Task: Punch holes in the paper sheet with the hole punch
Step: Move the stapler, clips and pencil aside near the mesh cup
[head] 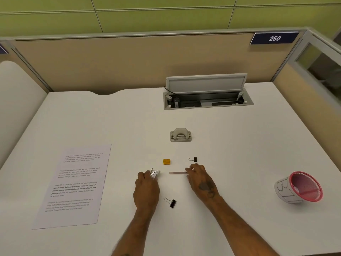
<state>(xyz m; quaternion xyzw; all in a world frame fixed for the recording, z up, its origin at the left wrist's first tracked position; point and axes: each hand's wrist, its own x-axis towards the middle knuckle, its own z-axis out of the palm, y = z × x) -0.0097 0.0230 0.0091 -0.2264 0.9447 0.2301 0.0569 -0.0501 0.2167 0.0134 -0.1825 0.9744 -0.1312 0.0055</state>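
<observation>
Head camera looks down on a white desk [239, 154]. At far left the paper sheet [73, 185] lies flat, printed side up, near the front edge and well apart from everything else, with no holes visible along its edges. It looks parked there, waiting for the clutter in the middle to be dealt with.

Right of it, the left hand [146, 187] rests palm down with its fingers curled round a silvery tool [155, 174], perhaps a small stapler; only the tool's far end shows. Just beyond is a yellow block [166, 161], and nearer the person a black binder clip [172, 202].

The hole punch [180, 135] sits untouched further back, about midway between the hands, with its slot side toward the person.

A ruler [177, 172] lies crosswise. The right hand [201, 180] has bent fingers over its right end and the thumb at its near edge, apparently pinching it. A second binder clip [193, 159] lies just beyond those fingers.

At far right a pink mesh cup [299, 187] lies tipped on its side, mouth toward the camera. That suggests the small items belong in it, and both hands are probably clearing space before any punching starts.
</observation>
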